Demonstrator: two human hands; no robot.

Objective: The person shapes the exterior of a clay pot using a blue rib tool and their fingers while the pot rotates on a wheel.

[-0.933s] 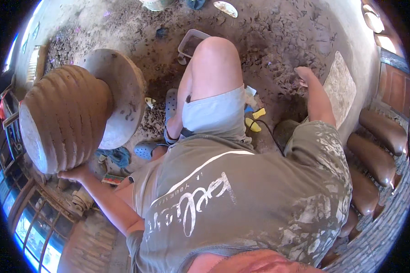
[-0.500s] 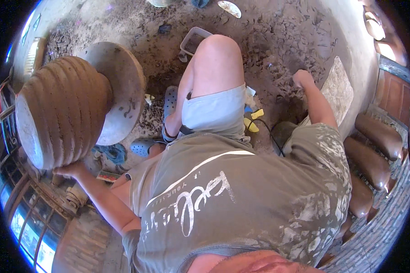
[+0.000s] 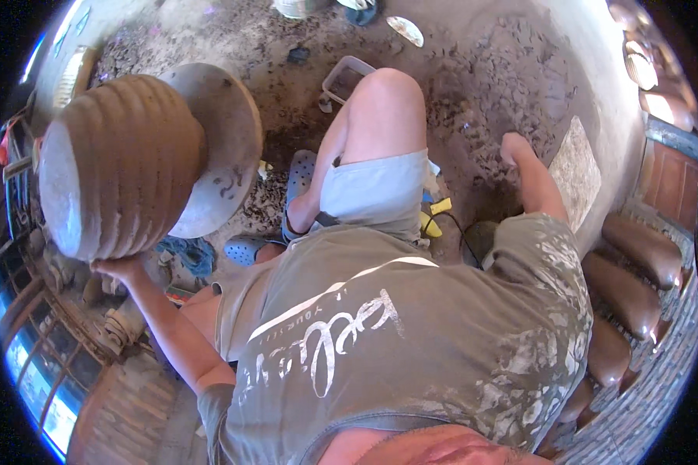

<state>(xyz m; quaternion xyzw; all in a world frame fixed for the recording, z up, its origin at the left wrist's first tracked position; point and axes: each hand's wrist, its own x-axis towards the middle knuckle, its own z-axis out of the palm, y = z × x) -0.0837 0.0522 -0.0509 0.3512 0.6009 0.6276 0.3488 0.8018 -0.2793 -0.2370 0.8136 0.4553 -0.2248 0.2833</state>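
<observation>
A large ridged brown clay pot [image 3: 132,167] stands at the left on a round pale wheel disc [image 3: 233,155]. Its smooth, paler end faces the left of the picture. My left hand [image 3: 118,268] touches the pot's near side close to that end, fingers stretched out and partly hidden against the clay. Out to the right, my right hand [image 3: 513,147] is closed, low over a spread of wet, lumpy clay [image 3: 485,101]. Its fingers curl away from view, so what they hold, if anything, is hidden.
A plastic tub [image 3: 341,74] sits beyond my knee, and a pale board [image 3: 578,174] leans by the right wall. Yellow pieces [image 3: 440,206] and a dark cable [image 3: 464,232] lie beside my hip. Several brown clay vessels [image 3: 624,291] line the right side; a blue cloth [image 3: 190,256] lies below the disc.
The pot and disc sit slightly farther right in the picture as the view shifts. My left hand stays at the pot; my right hand remains closed over the clay.
</observation>
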